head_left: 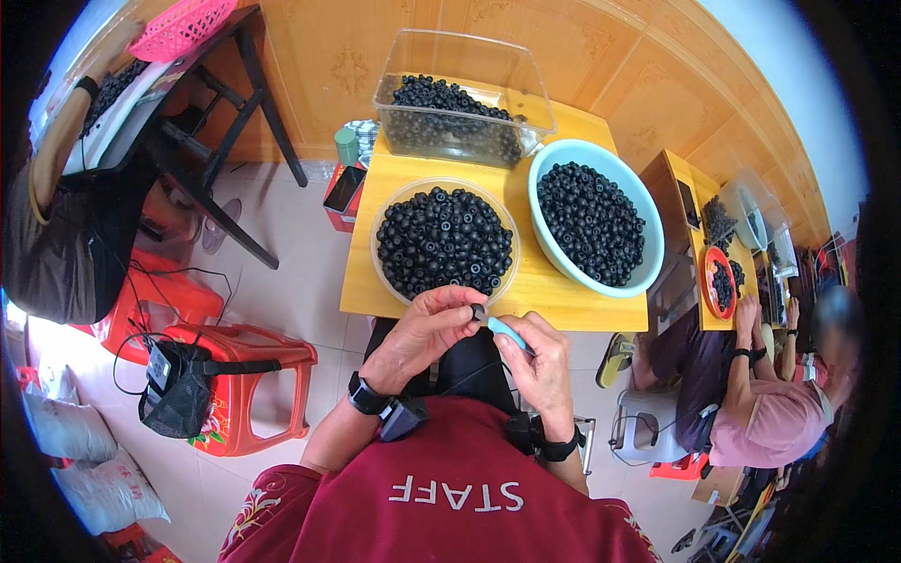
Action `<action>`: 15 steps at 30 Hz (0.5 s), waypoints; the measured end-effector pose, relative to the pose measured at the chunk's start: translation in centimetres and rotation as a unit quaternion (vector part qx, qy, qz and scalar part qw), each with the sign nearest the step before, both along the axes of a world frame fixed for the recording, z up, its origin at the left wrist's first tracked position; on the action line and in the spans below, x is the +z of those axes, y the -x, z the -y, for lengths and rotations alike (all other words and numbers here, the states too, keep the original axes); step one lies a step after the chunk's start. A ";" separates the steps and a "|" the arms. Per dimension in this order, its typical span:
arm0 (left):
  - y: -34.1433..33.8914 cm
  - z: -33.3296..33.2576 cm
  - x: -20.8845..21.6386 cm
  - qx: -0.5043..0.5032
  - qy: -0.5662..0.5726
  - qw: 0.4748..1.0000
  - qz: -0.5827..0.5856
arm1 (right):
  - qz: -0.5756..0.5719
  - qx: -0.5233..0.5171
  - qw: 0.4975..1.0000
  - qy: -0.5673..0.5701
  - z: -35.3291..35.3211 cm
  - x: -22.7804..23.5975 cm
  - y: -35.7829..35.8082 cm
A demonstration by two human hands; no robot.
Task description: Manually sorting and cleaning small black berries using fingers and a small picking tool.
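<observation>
Between the thumb and fingers of my left hand (424, 330) is a small black ring-shaped part (478, 311). My right hand (540, 361) is closed around a small tool with a light-blue handle (508, 332). The tool's tip meets or nearly meets the part; its exact shape is too small to make out. Both hands are just off the near edge of the yellow table (582, 311), above my lap. Right beyond them sits a round shallow tray (514, 246) heaped with similar black parts. To its right stands a light-blue bowl (654, 235), also holding many black parts.
A clear plastic box (540, 103) with more black parts stands at the table's back. Red stools (298, 361) and a mesh bag (174, 408) are on the left. Another person (770, 422) works at a table on the right; another sits at far left beside a pink basket (183, 28).
</observation>
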State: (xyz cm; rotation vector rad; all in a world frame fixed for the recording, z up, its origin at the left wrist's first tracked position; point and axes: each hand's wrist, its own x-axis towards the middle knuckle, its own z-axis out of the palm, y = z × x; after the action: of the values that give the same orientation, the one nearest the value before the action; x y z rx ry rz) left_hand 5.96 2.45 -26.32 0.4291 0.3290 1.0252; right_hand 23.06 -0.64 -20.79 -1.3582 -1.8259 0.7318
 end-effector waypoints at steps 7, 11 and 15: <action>0.0 0.0 0.2 0.004 -0.003 1.000 -0.008 | 0.033 0.008 0.999 -0.023 0.1 0.0 -0.1; 0.1 0.0 -0.1 -0.003 -0.014 1.000 -0.006 | 0.043 0.011 0.998 -0.037 0.1 0.1 0.0; 0.3 0.0 -0.2 -0.003 -0.011 1.000 -0.016 | 0.053 0.018 0.997 -0.048 -0.1 0.3 0.0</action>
State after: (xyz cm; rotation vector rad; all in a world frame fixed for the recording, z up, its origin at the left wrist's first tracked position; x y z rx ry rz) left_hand 5.71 2.45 -26.54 0.4660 0.3448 1.0179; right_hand 23.03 -0.58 -20.53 -1.3271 -1.9462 0.5923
